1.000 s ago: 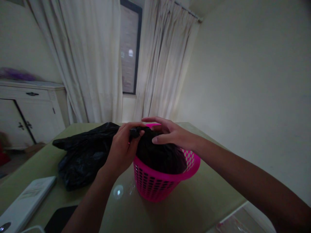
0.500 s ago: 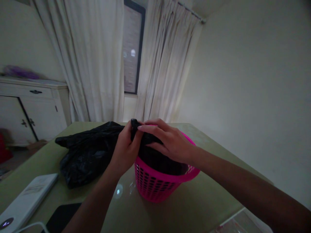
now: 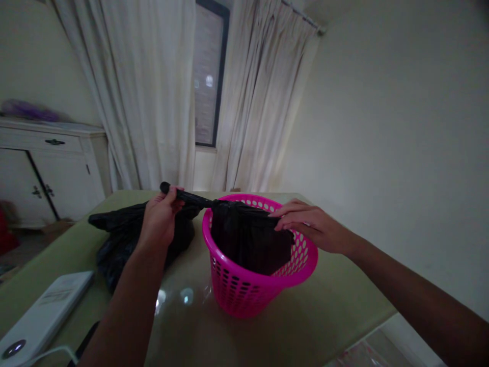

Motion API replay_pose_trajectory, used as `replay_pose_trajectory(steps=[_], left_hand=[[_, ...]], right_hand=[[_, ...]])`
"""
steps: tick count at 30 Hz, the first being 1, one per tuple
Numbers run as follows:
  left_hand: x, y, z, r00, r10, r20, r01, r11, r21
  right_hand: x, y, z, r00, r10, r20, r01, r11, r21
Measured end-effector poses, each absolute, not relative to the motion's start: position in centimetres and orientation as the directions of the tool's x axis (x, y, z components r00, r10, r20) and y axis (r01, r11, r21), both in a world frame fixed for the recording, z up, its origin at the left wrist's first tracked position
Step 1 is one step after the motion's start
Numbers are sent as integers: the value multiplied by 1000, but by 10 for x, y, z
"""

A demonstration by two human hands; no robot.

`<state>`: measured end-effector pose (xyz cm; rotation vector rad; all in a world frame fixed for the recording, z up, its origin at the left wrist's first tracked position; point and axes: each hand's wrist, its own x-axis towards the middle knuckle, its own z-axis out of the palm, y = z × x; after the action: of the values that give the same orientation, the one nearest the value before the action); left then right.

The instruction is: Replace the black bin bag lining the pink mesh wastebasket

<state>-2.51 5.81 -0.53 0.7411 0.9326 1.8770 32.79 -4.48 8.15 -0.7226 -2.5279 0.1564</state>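
Note:
A pink perforated plastic basket (image 3: 244, 290) stands upright on the green tabletop. Inside its mouth hangs a black plastic bag (image 3: 248, 237), stretched sideways between my two hands. My left hand (image 3: 158, 216), left of the basket, pinches a twisted end of the bag that sticks out past the rim. At the right of the basket's opening, my right hand (image 3: 311, 224) grips the bag's upper edge between thumb and fingers. A second heap of black plastic bag (image 3: 122, 239) lies on the table behind my left forearm, which partly covers it.
At the near left lie a white power bank (image 3: 46, 316) with a cable and a dark flat object (image 3: 86, 341), mostly hidden by my forearm. A white cabinet (image 3: 64, 173) stands at the far left. Curtains (image 3: 153, 102) hang behind the table (image 3: 305, 316), and a wall is at right.
My hands have moved apart from above the basket, left hand leftward and right hand rightward. The black bag is now pulled out between them, and the basket's rim and inside show more.

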Motion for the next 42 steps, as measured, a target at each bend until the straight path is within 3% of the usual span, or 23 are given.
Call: replay_pose_trajectory(steps=[4, 7, 10, 12, 13, 16, 18, 20, 24, 26, 29, 32, 35, 37, 39, 40, 42], left_hand=[[-20, 63, -15, -357, 903, 237, -304, -353, 885], [-12, 44, -8, -436, 776, 456, 74, -474, 877], [-7, 8, 9, -416, 547, 727, 432, -584, 687], [-5, -21, 22, -222, 503, 835, 401, -734, 548], [-3, -35, 27, -35, 516, 856, 324, -804, 498], [6, -67, 37, 561, 460, 689, 160, -876, 455], [12, -77, 38, 727, 428, 538, 168, -870, 464], [17, -79, 37, 764, 436, 475, 191, -857, 479], [20, -73, 34, 761, 421, 493, 185, -870, 457], [20, -71, 32, 754, 422, 504, 198, -877, 438], [22, -71, 32, 755, 436, 491, 202, -865, 459], [21, -65, 33, 744, 435, 507, 146, -847, 512], [11, -43, 30, 509, 541, 670, 177, -827, 534], [-4, -19, 22, 183, 646, 741, 356, -746, 562], [-22, 7, 10, -62, 725, 686, 634, -502, 588], [-32, 19, 3, -84, 768, 634, 770, -354, 531], [-49, 36, -11, -31, 874, 485, 941, -138, 308]], right_hand=[[333, -51, 84, -632, 672, 386, 513, 736, -441], [318, -49, 92, -511, 741, 435, 515, 669, -536], [296, -40, 92, -485, 764, 425, 564, 645, -516], [281, -31, 85, -555, 749, 362, 603, 662, -444], [274, -25, 80, -609, 729, 313, 610, 682, -403], [259, -11, 67, -729, 659, 184, 592, 742, -314], [255, -6, 67, -740, 651, 166, 584, 746, -320], [256, -4, 77, -677, 703, 219, 586, 694, -418], [270, -1, 109, -281, 877, 390, 440, 478, -760], [283, 2, 126, -16, 901, 434, 314, 417, -853], [311, 6, 151, 349, 798, 492, 236, 433, -870], [344, 9, 169, 634, 546, 548, 304, 476, -826], [377, 14, 167, 718, 274, 640, 477, 476, -739], [395, 19, 153, 687, 178, 705, 573, 464, -675], [409, 24, 129, 640, 161, 751, 633, 443, -635], [415, 26, 114, 619, 178, 765, 657, 418, -628], [423, 29, 83, 594, 240, 767, 703, 307, -641]])
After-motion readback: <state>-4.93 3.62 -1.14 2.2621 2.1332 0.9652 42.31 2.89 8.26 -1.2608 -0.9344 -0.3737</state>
